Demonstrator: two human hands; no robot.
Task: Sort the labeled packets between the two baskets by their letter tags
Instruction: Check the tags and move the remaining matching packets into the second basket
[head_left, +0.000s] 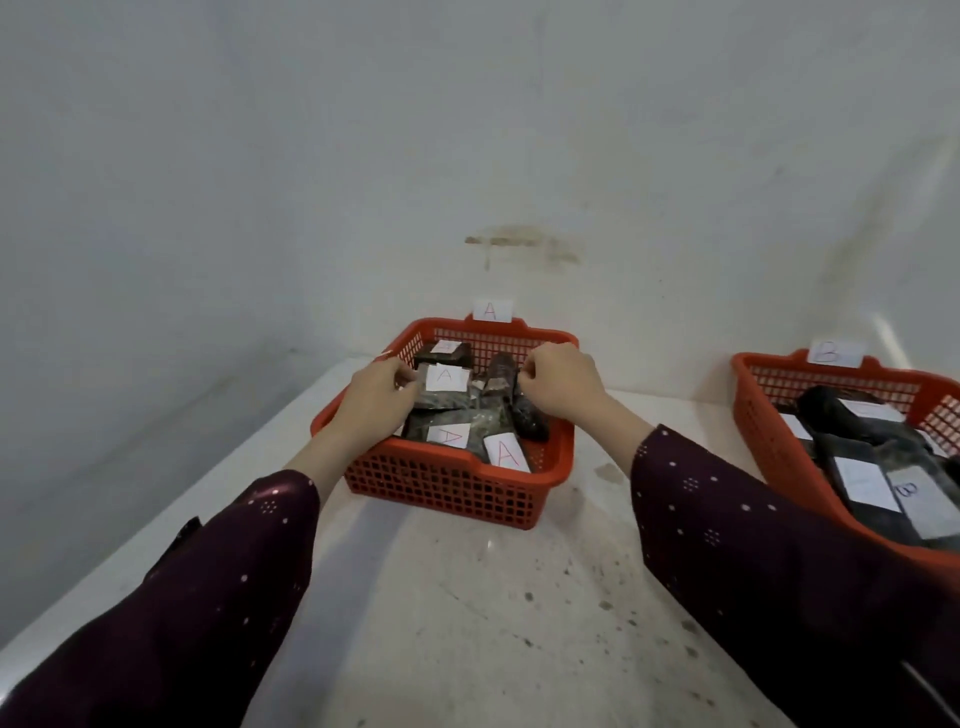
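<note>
A red basket (447, 491) tagged A stands in the middle, holding several dark packets with white A labels. Both my hands reach into it. My left hand (376, 397) pinches the left edge of a packet (447, 387) with an A label. My right hand (561, 382) is closed at the upper end of a dark packet (501, 374) standing upright beside it. A second red basket (769, 431) tagged B sits at the right edge, filled with dark packets, one showing a B label (908, 491).
The baskets rest on a white, speckled counter (467, 613) against a pale wall. The counter's left edge runs diagonally from the corner toward the lower left. Bare counter lies between the baskets and in front of them.
</note>
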